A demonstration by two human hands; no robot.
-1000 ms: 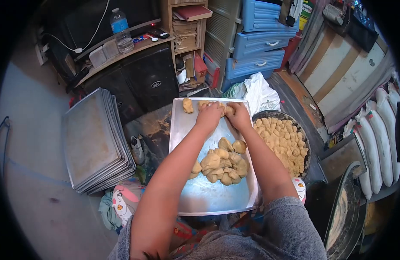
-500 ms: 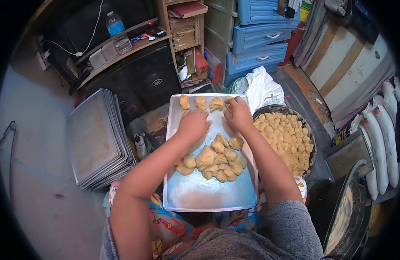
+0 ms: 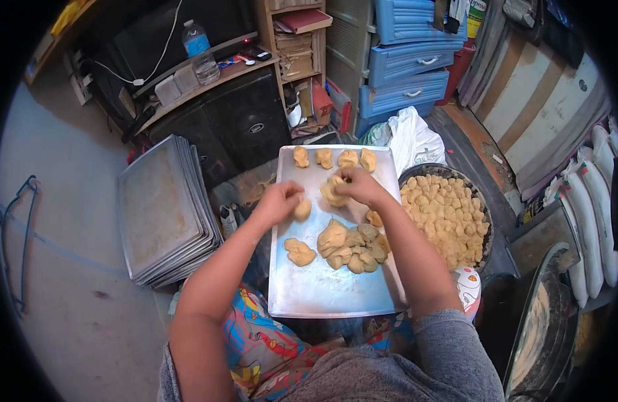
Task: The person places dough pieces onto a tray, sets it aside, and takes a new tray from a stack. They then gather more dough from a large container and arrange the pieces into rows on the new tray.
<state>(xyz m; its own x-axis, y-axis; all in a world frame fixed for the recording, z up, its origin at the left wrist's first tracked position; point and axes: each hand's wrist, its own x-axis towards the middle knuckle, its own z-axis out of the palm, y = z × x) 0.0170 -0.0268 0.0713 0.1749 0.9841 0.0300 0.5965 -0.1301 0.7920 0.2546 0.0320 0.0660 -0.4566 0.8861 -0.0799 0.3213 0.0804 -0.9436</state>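
Observation:
A rectangular metal tray (image 3: 289, 295) lies across the lap. Along its far edge sits a row of several dough pieces (image 3: 324, 158). My left hand (image 3: 280, 203) is closed on a small dough piece (image 3: 302, 209) over the tray's left side. My right hand (image 3: 359, 186) grips a larger lump of dough (image 3: 332, 192) above the middle of the tray; motion blurs it a little. Nearer to me lies a pile of dough (image 3: 354, 246), with a separate dough piece (image 3: 299, 252) to its left and a small one by my right wrist.
A round pan (image 3: 486, 228) full of dough pieces stands right of the tray. At the left leans a stack of metal trays (image 3: 158, 211). Behind are a white plastic bag (image 3: 416, 139), blue drawers (image 3: 406, 94) and a shelf with a water bottle (image 3: 200, 53).
Both hands have drawn back from the far row toward the middle, now with dough in them. Four pieces show uncovered in the row. The near pile is smaller, and the view has shifted.

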